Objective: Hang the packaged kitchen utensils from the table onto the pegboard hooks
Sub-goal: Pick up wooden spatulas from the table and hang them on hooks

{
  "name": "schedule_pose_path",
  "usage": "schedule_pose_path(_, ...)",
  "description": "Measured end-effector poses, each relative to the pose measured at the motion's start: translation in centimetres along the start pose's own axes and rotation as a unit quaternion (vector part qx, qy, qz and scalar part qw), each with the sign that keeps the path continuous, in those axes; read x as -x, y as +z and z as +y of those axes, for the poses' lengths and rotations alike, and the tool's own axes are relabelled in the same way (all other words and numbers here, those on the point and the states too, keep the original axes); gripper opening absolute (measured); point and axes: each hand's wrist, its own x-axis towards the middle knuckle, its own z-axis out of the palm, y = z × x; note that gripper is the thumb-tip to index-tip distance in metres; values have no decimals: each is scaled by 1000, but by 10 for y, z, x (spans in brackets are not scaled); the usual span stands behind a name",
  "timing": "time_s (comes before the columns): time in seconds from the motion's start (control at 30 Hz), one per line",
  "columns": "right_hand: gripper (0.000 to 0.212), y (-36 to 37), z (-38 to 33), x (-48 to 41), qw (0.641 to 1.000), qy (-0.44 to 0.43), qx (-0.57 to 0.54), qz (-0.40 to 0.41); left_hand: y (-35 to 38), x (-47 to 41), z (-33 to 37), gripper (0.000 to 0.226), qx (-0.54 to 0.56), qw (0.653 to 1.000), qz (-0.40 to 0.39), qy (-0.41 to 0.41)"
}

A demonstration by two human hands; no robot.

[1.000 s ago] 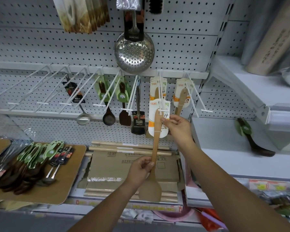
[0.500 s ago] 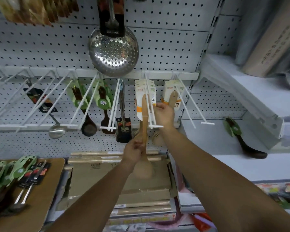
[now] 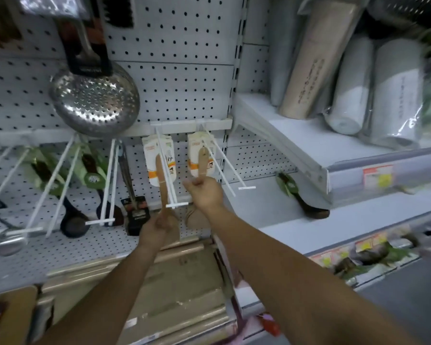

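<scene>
Sliding the wooden spatula (image 3: 162, 192) right back along its hook (image 3: 177, 205) should go best if the left hand (image 3: 157, 226), gripping its blade end at 6 o'clock, holds it plumb. The right hand (image 3: 204, 194) sits at 3 o'clock of it, and I cannot tell whether it grips anything. Counted: one steel skimmer (image 3: 93, 103), this spatula plus a second spatula (image 3: 202, 161) on the next hook, two hands.

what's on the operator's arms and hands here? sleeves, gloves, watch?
Nothing worn that shows. Left hand and right hand are bare: no gloves, rings or markings. Left forearm and right forearm are bare too: no sleeves, watch or bands in view.
</scene>
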Motion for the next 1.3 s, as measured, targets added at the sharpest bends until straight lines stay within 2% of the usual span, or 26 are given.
schedule_pose_path(0.13, 35, -8, 23, 25, 992, -48, 106, -57, -12, 41, 0, 33, -76, 996, -24, 34)
schedule_pose_path(0.2, 39, -9, 29, 41, 972, -89, 184, -120, -24, 69, -4, 43, -124, 991, -23, 55)
schedule_pose_path(0.27, 43, -1, 29, 56, 924, -171, 292, -177, -45, 97, -14, 54, -212, 975, 12, 61)
schedule_pose_path(0.33, 46, 10, 22, 72, 855, -252, 396, -223, -73, 126, -28, 63, -305, 949, 44, 59)
schedule_pose_path(0.4, 58, 27, 10, 93, 810, -302, 434, -252, -108, 158, -39, 75, -367, 928, 67, 20)
schedule_pose_path(0.47, 79, 50, -3, 118, 791, -330, 433, -279, -148, 193, -51, 94, -403, 910, 94, -31)
schedule_pose_path(0.5, 82, 65, -10, 131, 781, -341, 429, -300, -167, 212, -57, 101, -416, 902, 106, -48)
schedule_pose_path(0.6, 81, 114, -33, 174, 735, -403, 419, -349, -225, 266, -86, 84, -422, 889, 162, -67)
schedule_pose_path(0.7, 69, 166, -59, 226, 708, -450, 390, -380, -285, 322, -121, 102, -430, 867, 217, -129)
schedule_pose_path(0.77, 69, 208, -75, 260, 677, -478, 393, -400, -319, 360, -144, 108, -416, 863, 237, -163)
schedule_pose_path(0.87, 75, 277, -97, 313, 631, -528, 392, -411, -368, 414, -180, 94, -385, 854, 274, -217)
schedule_pose_path(1.07, 73, 400, -148, 430, 565, -598, 378, -425, -471, 498, -265, 99, -363, 830, 300, -298)
schedule_pose_path(1.3, 75, 519, -201, 535, 530, -629, 365, -436, -590, 555, -333, 94, -362, 815, 308, -331)
